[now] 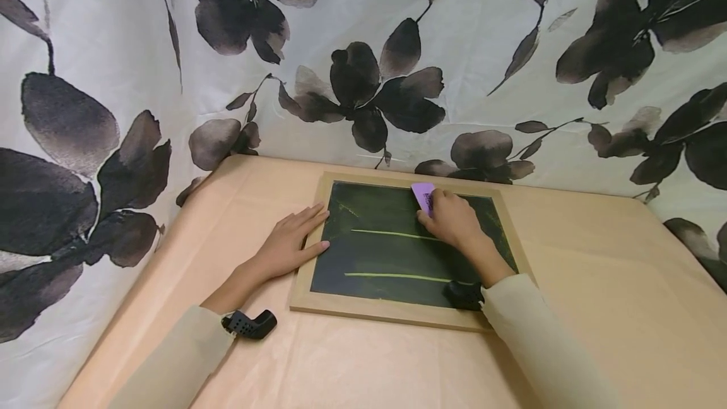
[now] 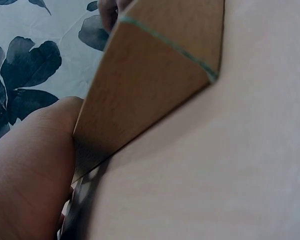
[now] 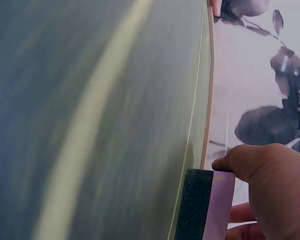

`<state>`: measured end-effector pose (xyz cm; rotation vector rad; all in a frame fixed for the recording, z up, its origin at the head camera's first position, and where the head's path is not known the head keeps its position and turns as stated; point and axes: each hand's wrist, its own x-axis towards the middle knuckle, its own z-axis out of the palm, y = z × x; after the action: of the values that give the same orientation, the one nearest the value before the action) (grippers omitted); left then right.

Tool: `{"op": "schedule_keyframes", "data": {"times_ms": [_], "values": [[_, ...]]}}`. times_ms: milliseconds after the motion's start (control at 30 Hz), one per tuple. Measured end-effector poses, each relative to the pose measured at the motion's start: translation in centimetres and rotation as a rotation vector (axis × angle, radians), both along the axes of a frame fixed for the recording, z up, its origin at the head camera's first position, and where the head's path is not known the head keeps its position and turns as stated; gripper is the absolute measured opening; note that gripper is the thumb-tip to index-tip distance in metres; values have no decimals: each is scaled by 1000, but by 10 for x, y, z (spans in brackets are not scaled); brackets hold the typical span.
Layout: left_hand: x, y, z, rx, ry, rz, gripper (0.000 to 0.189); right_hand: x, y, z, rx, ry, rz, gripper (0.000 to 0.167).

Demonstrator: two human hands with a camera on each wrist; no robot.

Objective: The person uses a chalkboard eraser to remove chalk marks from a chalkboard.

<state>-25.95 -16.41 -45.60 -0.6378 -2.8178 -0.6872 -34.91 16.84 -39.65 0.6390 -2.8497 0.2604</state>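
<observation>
A wood-framed chalkboard lies on the table, with two yellow chalk lines across its dark surface and faint smudges on the upper left and right. My right hand grips a purple eraser over the upper part of the board, above the upper line. In the right wrist view the eraser shows a dark felt face against the board, with thumb and fingers around its purple back. My left hand rests with extended fingers on the left side of the wooden frame.
A peach-coloured cover spreads over the table around the board. Behind and to the left hangs a white cloth with dark flowers. Each wrist bears a black camera; the right one overlaps the lower chalk line's end.
</observation>
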Motion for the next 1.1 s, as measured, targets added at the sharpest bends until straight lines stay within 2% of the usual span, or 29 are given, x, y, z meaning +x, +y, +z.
{"op": "schedule_keyframes", "data": {"times_ms": [267, 567, 867, 1100], "values": [[0, -1, 3, -2, 9, -7, 66, -1, -22, -3, -23, -27, 38, 49], [0, -3, -3, -5, 17, -11, 67, 5, -46, -2, -19, -51, 83, 53], [3, -4, 0, 3, 26, -10, 66, 3, -78, 2, 2, -61, 154, 52], [1, -3, -3, -3, 34, -21, 65, 1, -85, 3, 24, -78, 211, 46]]}}
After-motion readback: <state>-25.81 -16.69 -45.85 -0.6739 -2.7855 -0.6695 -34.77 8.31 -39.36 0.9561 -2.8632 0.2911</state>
